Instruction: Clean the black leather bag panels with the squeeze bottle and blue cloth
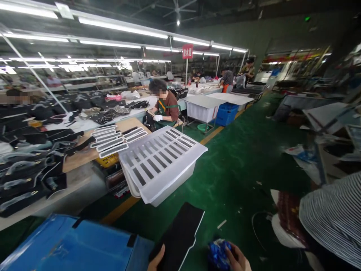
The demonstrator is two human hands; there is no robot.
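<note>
At the bottom edge my left hand (156,260) grips a flat black panel (180,233) with a white edge, thumb on its near end. My right hand (236,259) is closed round a crumpled blue wad (219,254). Just left of the panel lies a blue board (73,244). Only the fingertips and thumbs of both hands show.
A white plastic bin (165,177) topped with several black strips stands ahead on the green floor. A long worktable (84,154) with black pieces runs on the left. A seated co-worker (163,107) works further back. Someone in a striped shirt (332,218) is at right.
</note>
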